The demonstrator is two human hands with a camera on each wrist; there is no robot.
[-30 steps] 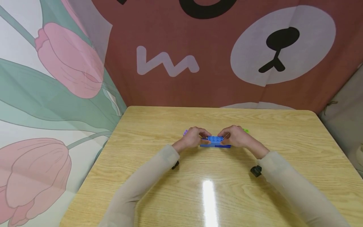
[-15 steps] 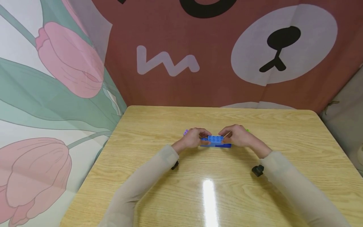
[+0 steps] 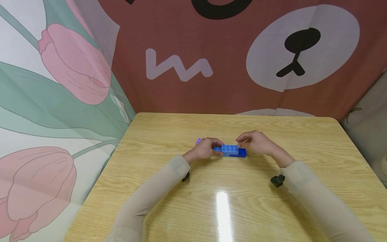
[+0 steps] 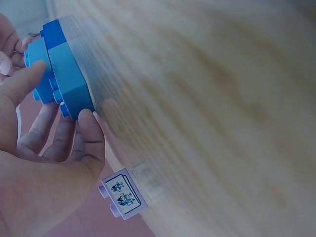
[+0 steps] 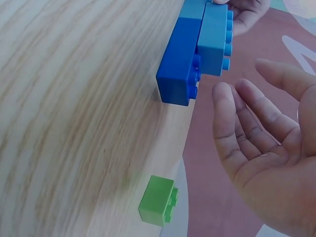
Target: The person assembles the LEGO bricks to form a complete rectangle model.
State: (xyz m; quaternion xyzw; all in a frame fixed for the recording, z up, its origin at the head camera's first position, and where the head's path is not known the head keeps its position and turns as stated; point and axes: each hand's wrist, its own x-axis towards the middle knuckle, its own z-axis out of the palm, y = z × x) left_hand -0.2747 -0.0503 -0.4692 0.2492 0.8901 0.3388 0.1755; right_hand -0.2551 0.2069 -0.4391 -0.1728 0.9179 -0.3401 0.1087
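A small block build stands on the table. Its base is a light blue brick (image 4: 71, 81) beside a dark blue brick (image 5: 178, 64), and a second light blue brick (image 3: 229, 148) lies on top across both. At the left end my left hand (image 3: 206, 148) pinches the build, thumb against the upper brick and fingers on its far side. My right hand (image 3: 256, 142) is off to the right, apart from the bricks. Its fingers are loosely bent around nothing, as the right wrist view shows (image 5: 266, 133).
A lilac brick (image 4: 123, 193) with a printed picture stands left of the build, partly behind my left hand in the head view. On the right stands a small green brick (image 5: 157, 200). A patterned cloth (image 3: 181, 97) hangs behind the wooden table (image 3: 169, 127).
My right hand has let go of the bricks and moved right and slightly up, uncovering the dark blue brick's top. My left hand has stayed nearly in place at the build.
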